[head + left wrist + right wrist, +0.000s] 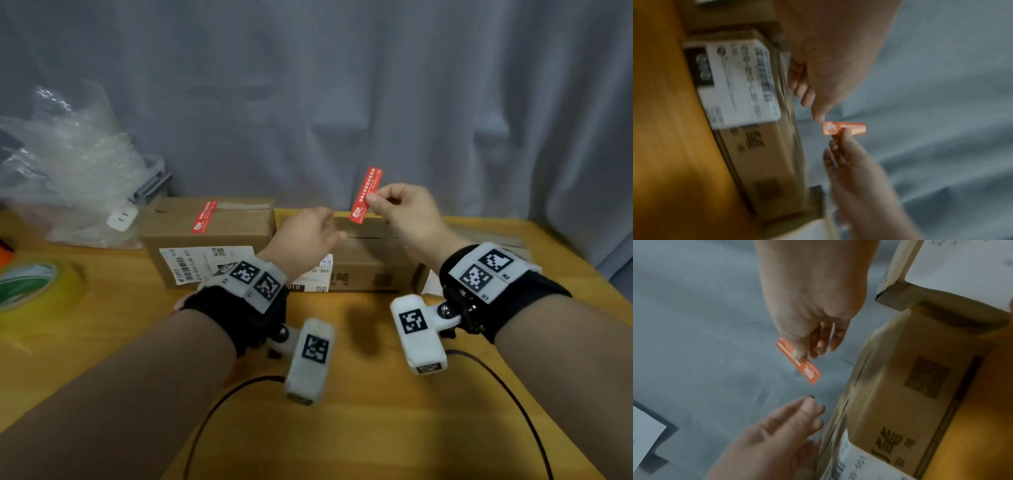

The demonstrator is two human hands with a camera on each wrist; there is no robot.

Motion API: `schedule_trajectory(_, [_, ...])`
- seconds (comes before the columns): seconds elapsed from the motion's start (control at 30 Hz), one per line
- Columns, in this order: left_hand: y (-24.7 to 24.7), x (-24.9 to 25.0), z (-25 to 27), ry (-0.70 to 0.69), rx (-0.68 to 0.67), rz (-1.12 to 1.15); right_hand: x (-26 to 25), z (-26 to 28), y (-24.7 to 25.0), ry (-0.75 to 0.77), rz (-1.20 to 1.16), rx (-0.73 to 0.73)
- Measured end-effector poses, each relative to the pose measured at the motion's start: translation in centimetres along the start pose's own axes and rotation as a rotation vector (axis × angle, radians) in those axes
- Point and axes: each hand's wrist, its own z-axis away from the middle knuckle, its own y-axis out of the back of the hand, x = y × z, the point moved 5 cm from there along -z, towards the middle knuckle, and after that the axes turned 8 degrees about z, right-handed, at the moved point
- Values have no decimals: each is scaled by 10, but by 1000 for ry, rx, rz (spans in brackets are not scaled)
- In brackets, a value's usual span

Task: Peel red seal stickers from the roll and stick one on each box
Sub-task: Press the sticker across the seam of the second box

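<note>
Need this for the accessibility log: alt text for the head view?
The right hand pinches a peeled red seal sticker above the unsealed middle box, with the left hand hovering beside it. The left box on the wooden table already carries a sticker.

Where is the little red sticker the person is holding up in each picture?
Head view: the red sticker is a bit right of the middle, pinched by the right hand.
Left wrist view: the sticker lies sideways near the middle.
Right wrist view: the sticker slants near the middle, under the fingers.
Shared landmark: the brown box beside it, not yet sealed.
</note>
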Motion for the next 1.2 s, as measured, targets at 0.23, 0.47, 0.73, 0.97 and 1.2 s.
schedule_trajectory(0.23, [-35, -29, -4, 17, -316, -689, 16, -2, -8, -301, 80, -305])
schedule_trajectory(0.47, [-35, -30, 10, -50, -324, -726, 21, 16, -19, -472, 40, -384])
schedule_trajectory(0.73, [-32, -28, 26, -72, -329, -724, 21, 33, -33, -555, 55, -389])
schedule_trajectory(0.97, [-30, -28, 29, -86, -336, -677, 13, 41, -32, -446, 302, -324])
schedule_trajectory(1.2, [-29, -28, 29, -79, -342, -637, 4, 47, -32, -297, 375, -334])
